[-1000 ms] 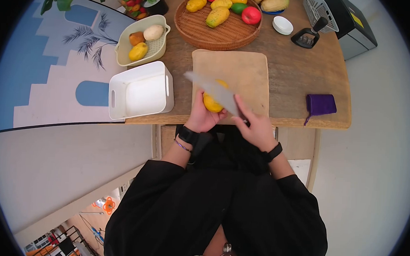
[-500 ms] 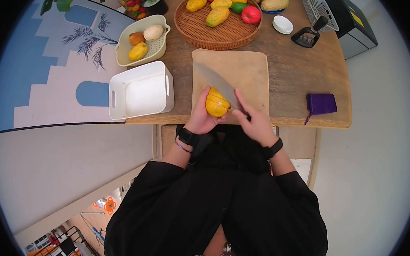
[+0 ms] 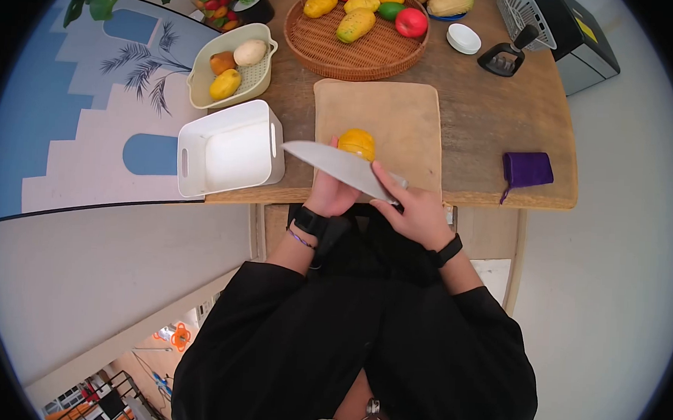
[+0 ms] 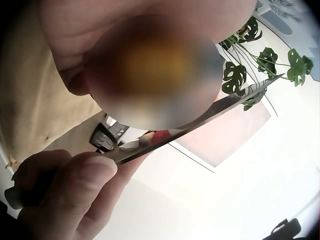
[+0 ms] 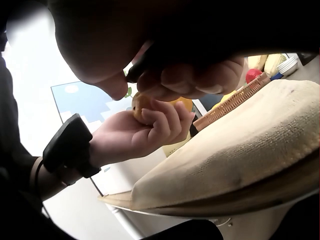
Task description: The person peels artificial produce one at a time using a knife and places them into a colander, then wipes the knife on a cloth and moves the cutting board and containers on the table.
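In the head view my left hand (image 3: 332,193) holds a yellow mango (image 3: 357,143) over the near part of the light-brown cutting board (image 3: 402,111). Curved lines run across the mango's skin. My right hand (image 3: 421,213) grips a kitchen knife (image 3: 331,162), index finger extended along the blade. The broad blade points left and crosses in front of the mango and the left fingers, covering part of both. The left wrist view shows the blade (image 4: 200,120) from its thin side, beside a blurred patch. From the right wrist, the left fingers (image 5: 157,122) curl around the mango (image 5: 140,105).
A white bin (image 3: 236,155) stands left of the board, with a cream colander (image 3: 261,80) of produce behind it. A round wicker tray (image 3: 314,49) of fruit lies beyond the board. To the right are a purple pouch (image 3: 527,170), a black-handled tool (image 3: 504,60) and white dishes (image 3: 463,39).
The knife has swung from the mango's right side to in front of it, its tip now lower and farther left. The mango has turned and moved slightly away from the body.
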A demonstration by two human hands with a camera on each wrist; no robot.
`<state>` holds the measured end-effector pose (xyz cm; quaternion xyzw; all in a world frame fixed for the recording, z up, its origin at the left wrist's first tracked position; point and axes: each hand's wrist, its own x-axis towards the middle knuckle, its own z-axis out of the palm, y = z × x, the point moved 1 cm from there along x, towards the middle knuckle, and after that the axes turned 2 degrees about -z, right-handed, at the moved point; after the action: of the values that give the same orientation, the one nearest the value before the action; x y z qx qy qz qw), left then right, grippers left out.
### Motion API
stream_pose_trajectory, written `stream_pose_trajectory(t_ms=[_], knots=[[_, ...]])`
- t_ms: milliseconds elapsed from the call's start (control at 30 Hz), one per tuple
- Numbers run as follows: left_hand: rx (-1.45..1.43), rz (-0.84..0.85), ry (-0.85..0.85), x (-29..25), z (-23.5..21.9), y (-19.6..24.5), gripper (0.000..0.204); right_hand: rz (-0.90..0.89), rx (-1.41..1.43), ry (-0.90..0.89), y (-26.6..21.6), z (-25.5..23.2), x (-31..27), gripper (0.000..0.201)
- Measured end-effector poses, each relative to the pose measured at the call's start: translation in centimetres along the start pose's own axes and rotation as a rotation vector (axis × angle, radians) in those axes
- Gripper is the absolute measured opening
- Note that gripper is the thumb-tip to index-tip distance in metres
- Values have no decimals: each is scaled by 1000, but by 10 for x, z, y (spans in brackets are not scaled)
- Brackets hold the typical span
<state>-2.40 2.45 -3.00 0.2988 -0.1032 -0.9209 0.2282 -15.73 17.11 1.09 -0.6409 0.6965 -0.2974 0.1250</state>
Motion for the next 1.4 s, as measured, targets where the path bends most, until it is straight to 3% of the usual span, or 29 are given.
stream_pose_trajectory(t_ms=[67,167,400,500,567,667,1033,1100,1200,1300,1333,1400], knots=[[-83,-109,-198,4,-7,3,66,-9,-16,-34,-6,0,0,68],[-52,-141,-257,4,-10,5,69,-9,-25,-95,-13,-1,2,68],[3,-91,-199,-3,-4,9,69,39,22,-184,-15,-8,-5,68],[10,-4,-209,0,-11,19,69,73,253,-128,-1,-12,-17,63],[61,173,-152,-1,-4,25,69,73,271,-94,10,-13,-25,63],[52,213,-105,-5,4,33,68,109,273,-87,23,-15,-35,63],[10,151,-114,-4,2,43,69,172,3,-141,32,-26,-38,64],[-22,118,-91,-4,-2,45,69,196,-144,-14,35,-23,-35,65],[35,58,-198,-5,-7,44,68,262,-167,135,34,-24,-28,66],[43,45,-182,-5,-3,39,66,139,-82,69,24,-33,-25,67],[10,69,-98,-5,2,37,66,144,-83,71,20,-35,-25,67],[-23,91,-17,-4,6,35,67,135,7,-80,11,-35,-23,67]])
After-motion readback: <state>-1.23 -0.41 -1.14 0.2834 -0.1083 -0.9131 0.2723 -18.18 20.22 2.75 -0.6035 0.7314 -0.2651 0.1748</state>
